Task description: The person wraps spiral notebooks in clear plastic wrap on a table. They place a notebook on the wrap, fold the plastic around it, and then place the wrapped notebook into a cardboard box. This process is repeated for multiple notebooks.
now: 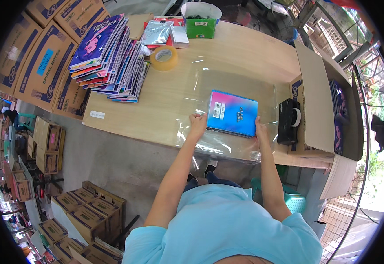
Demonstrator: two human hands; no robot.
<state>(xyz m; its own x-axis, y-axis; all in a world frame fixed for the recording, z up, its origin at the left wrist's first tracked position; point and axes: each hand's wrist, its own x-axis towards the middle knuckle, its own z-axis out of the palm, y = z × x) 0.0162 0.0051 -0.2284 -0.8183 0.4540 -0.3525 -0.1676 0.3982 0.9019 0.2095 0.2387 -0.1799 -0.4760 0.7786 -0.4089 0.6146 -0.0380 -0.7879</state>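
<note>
A blue and pink spiral notebook lies flat in front of me, its binding along the near side and a white label on its cover. Beneath it a clear plastic sheet covers part of the table. My left hand is closed at the notebook's left edge, its fingers curled in. Whether these fingers grip the notebook or the plastic is hard to make out. On the opposite side, my right hand pinches the notebook's right edge between thumb and fingers.
A tall stack of spiral notebooks stands at the table's far left, beside a tape roll. A green box sits at the back. To the right are a black tape dispenser and an open carton holding notebooks.
</note>
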